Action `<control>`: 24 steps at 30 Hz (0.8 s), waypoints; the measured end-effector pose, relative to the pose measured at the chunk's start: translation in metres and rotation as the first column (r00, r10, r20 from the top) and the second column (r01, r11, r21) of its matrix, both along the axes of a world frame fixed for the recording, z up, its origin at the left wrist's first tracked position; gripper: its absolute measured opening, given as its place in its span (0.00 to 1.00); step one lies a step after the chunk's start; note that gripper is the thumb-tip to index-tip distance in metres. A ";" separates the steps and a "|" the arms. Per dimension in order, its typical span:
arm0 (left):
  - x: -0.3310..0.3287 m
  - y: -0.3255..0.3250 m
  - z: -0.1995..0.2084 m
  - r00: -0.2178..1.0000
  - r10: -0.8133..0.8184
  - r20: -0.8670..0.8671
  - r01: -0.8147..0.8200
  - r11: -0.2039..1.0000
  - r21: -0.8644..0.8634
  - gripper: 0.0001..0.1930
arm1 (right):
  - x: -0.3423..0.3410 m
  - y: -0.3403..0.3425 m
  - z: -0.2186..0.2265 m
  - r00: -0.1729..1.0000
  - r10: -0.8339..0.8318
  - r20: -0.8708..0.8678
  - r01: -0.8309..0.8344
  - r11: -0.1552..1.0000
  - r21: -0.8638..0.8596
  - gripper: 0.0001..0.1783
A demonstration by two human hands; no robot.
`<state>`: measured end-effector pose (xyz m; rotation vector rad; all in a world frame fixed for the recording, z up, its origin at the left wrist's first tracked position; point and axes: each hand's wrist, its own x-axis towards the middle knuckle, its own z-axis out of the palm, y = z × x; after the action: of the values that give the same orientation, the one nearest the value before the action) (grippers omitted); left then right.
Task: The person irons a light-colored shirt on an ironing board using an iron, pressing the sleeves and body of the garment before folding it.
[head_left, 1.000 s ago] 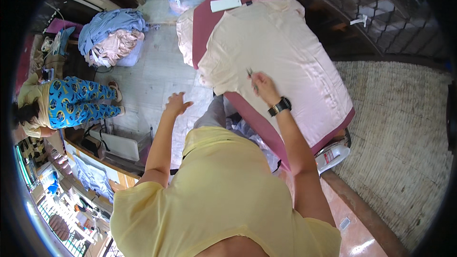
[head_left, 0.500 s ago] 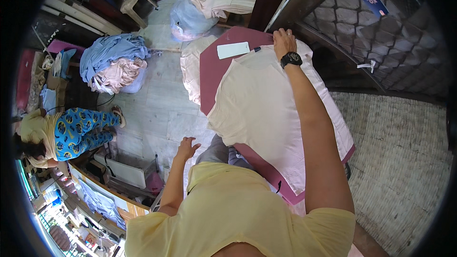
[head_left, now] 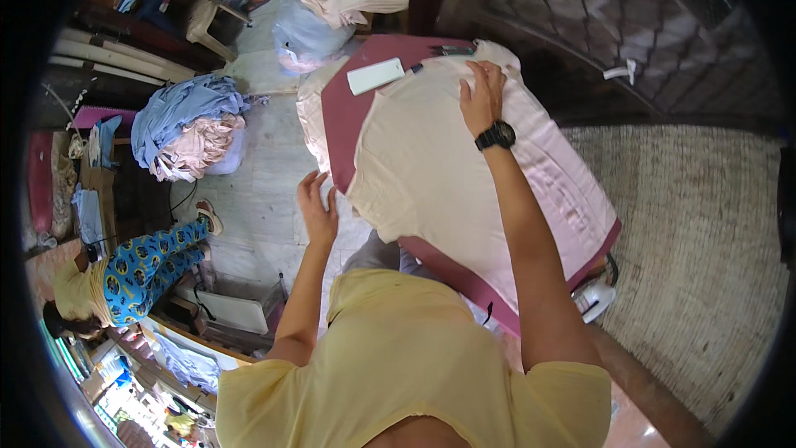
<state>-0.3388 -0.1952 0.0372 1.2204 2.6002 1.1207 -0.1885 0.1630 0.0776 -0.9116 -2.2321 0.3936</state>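
A cream garment (head_left: 431, 158) lies spread over a maroon padded board (head_left: 344, 116), with a small dark label (head_left: 416, 69) at its neckline. Above the upper right of this garment is my right hand (head_left: 483, 99), its fingers apart and holding nothing; a black watch (head_left: 496, 134) is on the wrist. Just beyond its fingertips rests a slim dark tool (head_left: 453, 51) whose kind I cannot make out. A pale pink satiny cloth (head_left: 551, 174) shows along the garment's right side. Off the board's left edge hovers my left hand (head_left: 317, 211), empty, with fingers loosely spread.
A white rectangular card or box (head_left: 375, 76) lies on the board's far end. Heaped blue and pink clothes (head_left: 186, 124) stand at left, near a bending person (head_left: 149, 282). A stool (head_left: 211, 25) and a filled plastic bag (head_left: 307, 33) are farther back. A metal grille (head_left: 572, 25) borders the right.
My right hand has drawn back from the board's far edge, and the dark tool now shows there. My left hand has risen toward the garment's left edge. The view has shifted.
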 end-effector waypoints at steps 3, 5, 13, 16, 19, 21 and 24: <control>0.046 0.023 0.019 0.977 -0.207 -0.059 0.210 0.976 0.060 0.18 | 0.097 -0.062 0.019 0.992 -0.125 -0.034 0.122 0.990 -0.076 0.25; 0.075 0.031 0.025 0.943 -0.330 -0.032 0.331 0.942 0.055 0.18 | 0.196 -0.094 -0.002 0.934 -0.342 0.106 0.334 0.938 0.089 0.28; 0.166 0.057 0.017 0.719 -0.690 -0.084 0.688 0.723 -0.059 0.21 | 0.530 -0.222 -0.023 -0.127 -0.764 0.633 0.933 0.123 0.337 0.37; 0.192 0.062 0.007 0.586 -0.795 -0.158 0.776 0.606 -0.173 0.25 | 0.568 -0.213 -0.041 0.219 -0.884 0.413 0.974 0.171 -0.150 0.40; 0.208 0.055 -0.009 0.509 -0.832 -0.221 0.766 0.555 -0.325 0.29 | 0.596 -0.199 -0.018 0.435 -0.840 0.325 0.782 0.174 -0.599 0.42; 0.211 0.057 -0.015 0.479 -0.841 -0.252 0.762 0.541 -0.357 0.30 | 0.617 -0.201 -0.016 0.370 -0.875 0.312 0.861 0.197 -0.469 0.41; 0.208 0.057 -0.013 0.497 -0.847 -0.188 0.795 0.532 -0.291 0.28 | 0.568 -0.196 0.031 0.326 -0.879 0.347 0.940 0.263 -0.217 0.42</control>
<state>-0.1311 -0.1377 0.0237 2.3546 1.6907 0.4957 0.3796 -0.0333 0.1083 -2.3454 -1.3108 0.1714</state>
